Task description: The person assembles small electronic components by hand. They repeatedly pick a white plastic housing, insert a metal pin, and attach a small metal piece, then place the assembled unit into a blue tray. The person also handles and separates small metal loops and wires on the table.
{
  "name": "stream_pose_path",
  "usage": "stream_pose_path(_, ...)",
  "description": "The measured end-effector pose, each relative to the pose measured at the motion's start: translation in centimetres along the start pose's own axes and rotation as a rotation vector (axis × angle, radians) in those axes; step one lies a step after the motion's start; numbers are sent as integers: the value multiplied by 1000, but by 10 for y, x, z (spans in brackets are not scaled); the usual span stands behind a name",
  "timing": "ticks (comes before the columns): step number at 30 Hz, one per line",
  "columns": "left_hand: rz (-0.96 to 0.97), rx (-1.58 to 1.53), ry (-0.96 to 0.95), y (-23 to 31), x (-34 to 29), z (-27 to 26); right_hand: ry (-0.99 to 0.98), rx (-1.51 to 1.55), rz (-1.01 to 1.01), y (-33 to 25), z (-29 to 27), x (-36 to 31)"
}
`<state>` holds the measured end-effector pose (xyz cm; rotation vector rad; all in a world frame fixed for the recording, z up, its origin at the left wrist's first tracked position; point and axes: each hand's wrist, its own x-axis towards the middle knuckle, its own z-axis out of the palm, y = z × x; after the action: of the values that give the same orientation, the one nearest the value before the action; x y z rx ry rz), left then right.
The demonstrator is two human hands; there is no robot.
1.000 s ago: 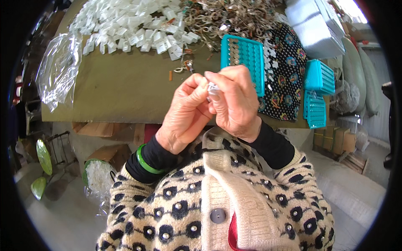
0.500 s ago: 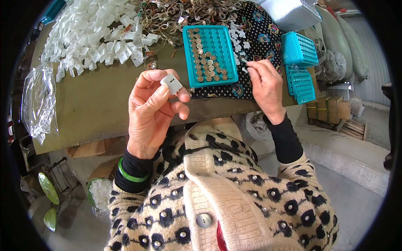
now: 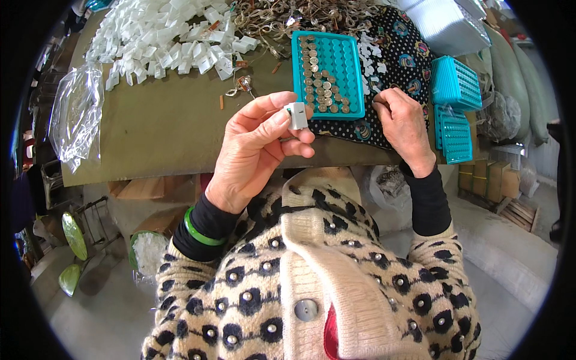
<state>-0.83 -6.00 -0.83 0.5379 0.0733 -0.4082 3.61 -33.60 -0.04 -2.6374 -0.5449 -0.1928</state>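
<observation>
My left hand point(image 3: 255, 147) pinches a small white plastic casing point(image 3: 297, 116) between thumb and fingertips, near the tray's front left corner. The casing has a dark slot in its face and a bit of green on its left side. On the dotted cloth point(image 3: 365, 131), my right hand point(image 3: 405, 126) is closed, thumb and fingers pressed together; whatever they hold is hidden. Just beyond it lie several small flat white pieces point(image 3: 371, 55). A turquoise tray point(image 3: 347, 75) with round pockets lies between the hands, its left and near pockets filled with coin-like metal discs point(image 3: 327, 85).
White casings point(image 3: 168, 45) lie heaped at the back left, beside a tangle of wires point(image 3: 294, 17). A loose wired part point(image 3: 243, 84) sits near the heap. Clear plastic film point(image 3: 78, 120) hangs at the left edge. Stacked turquoise trays point(image 3: 456, 81) stand at the right.
The view has shifted, so the table appears further right. The casing in my left hand has turned. My right fingers have closed more, and the white piece by their tips no longer shows.
</observation>
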Motion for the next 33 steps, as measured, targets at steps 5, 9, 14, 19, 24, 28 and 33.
stream_pose_path(5, -8, 33, -10, -4, 0, 1, -37, -67, -7, 5, 3, 3)
stream_pose_path(9, -29, 49, -10, -7, -1, 2, -5, -129, -26, 1, 4, 9)
stream_pose_path(14, -16, 65, 16, -4, -3, 1, 25, 543, 386, -30, -18, 2)
stream_pose_path(19, -53, -2, 40, -7, -5, 5, 33, 1110, 136, -74, -20, -4)
stream_pose_path(24, -23, -35, 8, -1, -7, 3, 122, 1056, -65, -102, 11, 10)
stream_pose_path(28, -18, -61, 9, 2, -10, 1, 146, 1030, -75, -110, 23, 14)
stream_pose_path(33, 3, -79, 9, 2, -9, 0, 141, 1087, -47, -115, 28, 15)
